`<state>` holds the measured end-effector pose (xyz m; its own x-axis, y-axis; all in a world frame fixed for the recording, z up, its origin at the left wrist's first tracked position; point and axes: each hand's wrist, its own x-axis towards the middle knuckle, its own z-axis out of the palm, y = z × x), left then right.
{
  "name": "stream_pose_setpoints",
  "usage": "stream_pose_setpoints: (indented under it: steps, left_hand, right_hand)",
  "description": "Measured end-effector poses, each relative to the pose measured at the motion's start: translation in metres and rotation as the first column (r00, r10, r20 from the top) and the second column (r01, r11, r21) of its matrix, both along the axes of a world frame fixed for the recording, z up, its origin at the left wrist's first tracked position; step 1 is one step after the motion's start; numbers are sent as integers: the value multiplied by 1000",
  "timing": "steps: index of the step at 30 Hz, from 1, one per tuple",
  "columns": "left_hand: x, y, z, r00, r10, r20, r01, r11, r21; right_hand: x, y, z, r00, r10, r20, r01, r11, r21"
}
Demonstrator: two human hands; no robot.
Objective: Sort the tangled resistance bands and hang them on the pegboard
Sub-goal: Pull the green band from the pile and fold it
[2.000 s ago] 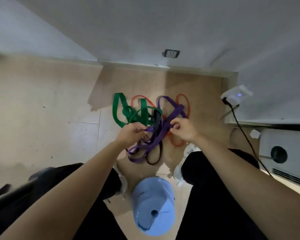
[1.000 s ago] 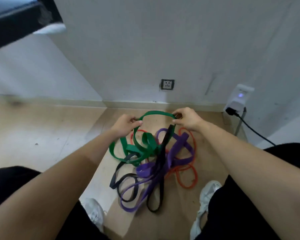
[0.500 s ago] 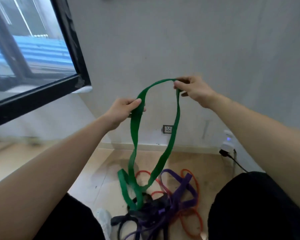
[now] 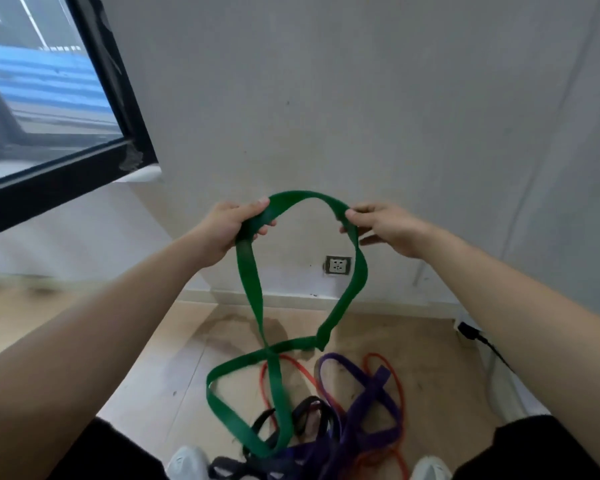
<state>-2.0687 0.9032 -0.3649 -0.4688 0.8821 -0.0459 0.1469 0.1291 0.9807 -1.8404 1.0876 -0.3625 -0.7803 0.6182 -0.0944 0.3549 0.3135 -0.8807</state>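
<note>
Sorting step: left hand [image 4: 227, 228] and right hand [image 4: 385, 225] both grip green band [image 4: 248, 271]; next, free its lower loop from the pile.

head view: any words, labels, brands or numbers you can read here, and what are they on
None: no text in this view can be read.
green band: plain surface, no print shows.
purple band and black band on the floor: no print shows.
wall socket: any marking is too small to read.
</note>
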Motion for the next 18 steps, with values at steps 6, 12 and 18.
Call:
stream_pose_setpoints:
  steps: [6,12,18]
  left_hand:
    - [-33,25,-53,988,-92,-125,64,975,-215]
    - [-40,19,-81,977,-192,-90,171,965,-197]
    - [-13,-18,-63,927,-183,-327,138,978,-157]
  right_hand:
    - [-3,28,-65,931,244,271,-215,968,-133]
    - [-5,21,-106,968,216,127,-151,906,-396]
    - [0,-10,-88,977,180,111,-168,980,-108]
